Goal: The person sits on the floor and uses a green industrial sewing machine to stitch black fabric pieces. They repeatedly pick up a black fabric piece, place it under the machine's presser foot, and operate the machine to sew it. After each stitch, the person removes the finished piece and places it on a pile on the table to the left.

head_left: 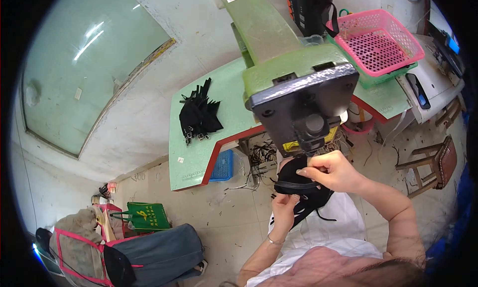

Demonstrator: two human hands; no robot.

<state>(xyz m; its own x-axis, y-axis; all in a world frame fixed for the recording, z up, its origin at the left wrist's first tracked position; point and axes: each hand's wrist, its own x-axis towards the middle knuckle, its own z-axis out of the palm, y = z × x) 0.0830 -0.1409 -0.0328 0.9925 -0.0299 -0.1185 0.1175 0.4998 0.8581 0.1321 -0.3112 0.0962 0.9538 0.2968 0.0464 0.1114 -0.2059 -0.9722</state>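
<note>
Under the dark head of a green machine (294, 70), a black strap piece (294, 187) is held by both my hands above my lap. My right hand (334, 171) pinches its upper side, thumb pressed on it. From below, the fingertips of my left hand (285, 213) close on its lower edge. The piece has a curved band, and its far part is hidden beneath the machine and my fingers. More black pieces with loose thin straps (322, 200) lie on the white cloth (341, 217) over my lap.
A pile of black straps with metal buckles (200, 113) lies on the green table (185, 165). Pink basket (403, 33) and phone (417, 91) stand to the right, near a wooden stool (433, 167). At lower left are a green bag (148, 216) and bulky grey-blue cloth (164, 252).
</note>
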